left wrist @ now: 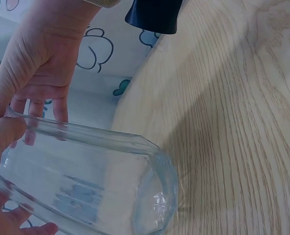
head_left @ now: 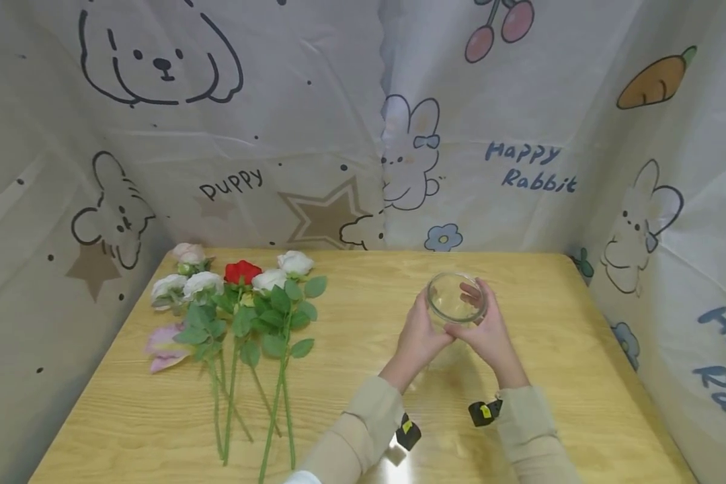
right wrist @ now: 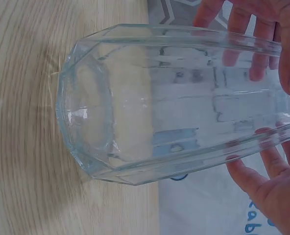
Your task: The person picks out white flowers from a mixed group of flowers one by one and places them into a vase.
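Note:
A clear glass vase (head_left: 456,299) with faceted sides stands upright between both hands, right of the table's middle. My left hand (head_left: 422,331) grips its left side near the top, and my right hand (head_left: 485,329) grips the right side. Both thumbs meet at the near side, just below the round rim. In the left wrist view the vase (left wrist: 86,171) appears on its side, its thick base right at the tabletop. The right wrist view shows no flowers inside the vase (right wrist: 174,105), with fingers (right wrist: 260,54) spread along its upper wall.
Artificial flowers lie on the wooden table (head_left: 363,403) at left: a red rose (head_left: 242,271), several white blooms (head_left: 295,263), a pale pink one (head_left: 189,253) and a purple one (head_left: 168,346). Their green stems (head_left: 284,396) point towards the near edge. Printed curtains (head_left: 314,128) enclose the back and sides.

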Demonstrator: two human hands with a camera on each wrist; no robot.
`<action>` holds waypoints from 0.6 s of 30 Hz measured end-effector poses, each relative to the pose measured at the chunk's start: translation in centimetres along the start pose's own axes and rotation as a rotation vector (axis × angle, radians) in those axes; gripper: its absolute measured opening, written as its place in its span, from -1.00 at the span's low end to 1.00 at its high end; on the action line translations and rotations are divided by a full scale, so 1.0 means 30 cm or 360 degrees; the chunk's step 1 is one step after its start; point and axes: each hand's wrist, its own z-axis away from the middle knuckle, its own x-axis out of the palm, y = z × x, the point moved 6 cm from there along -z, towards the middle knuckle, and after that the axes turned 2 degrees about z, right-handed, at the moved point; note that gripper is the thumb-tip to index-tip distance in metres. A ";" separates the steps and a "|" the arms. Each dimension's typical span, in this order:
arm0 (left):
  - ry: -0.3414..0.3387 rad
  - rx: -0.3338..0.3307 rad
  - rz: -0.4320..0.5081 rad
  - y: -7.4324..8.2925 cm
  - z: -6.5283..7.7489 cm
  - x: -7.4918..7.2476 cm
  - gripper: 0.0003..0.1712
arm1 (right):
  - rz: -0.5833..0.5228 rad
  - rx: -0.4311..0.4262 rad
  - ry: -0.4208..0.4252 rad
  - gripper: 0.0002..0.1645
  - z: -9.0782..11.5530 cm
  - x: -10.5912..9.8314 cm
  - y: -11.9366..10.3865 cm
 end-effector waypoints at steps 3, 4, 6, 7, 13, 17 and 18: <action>0.0039 -0.0042 0.0002 -0.014 0.010 -0.029 0.04 | 0.0003 -0.0013 -0.0044 0.21 -0.010 0.031 -0.005; 0.0053 -0.0054 0.0002 -0.020 0.017 -0.038 0.04 | 0.0002 -0.0015 -0.0059 0.20 -0.010 0.042 -0.004; 0.0089 -0.0093 -0.0001 -0.029 0.032 -0.056 0.05 | 0.0005 -0.0028 -0.0085 0.20 -0.011 0.063 -0.005; 0.0109 -0.0099 -0.0006 -0.032 0.039 -0.067 0.05 | 0.0005 -0.0035 -0.0096 0.20 -0.012 0.074 -0.005; 0.0202 -0.0116 -0.0087 -0.045 0.076 -0.124 0.04 | -0.0015 -0.0108 -0.0169 0.19 -0.015 0.130 -0.020; 0.0223 -0.0124 -0.0129 -0.054 0.097 -0.153 0.02 | 0.0015 -0.0173 -0.0217 0.19 -0.011 0.155 -0.036; 0.0220 -0.0118 -0.0135 -0.055 0.102 -0.159 0.01 | 0.0026 -0.0184 -0.0233 0.19 -0.010 0.159 -0.038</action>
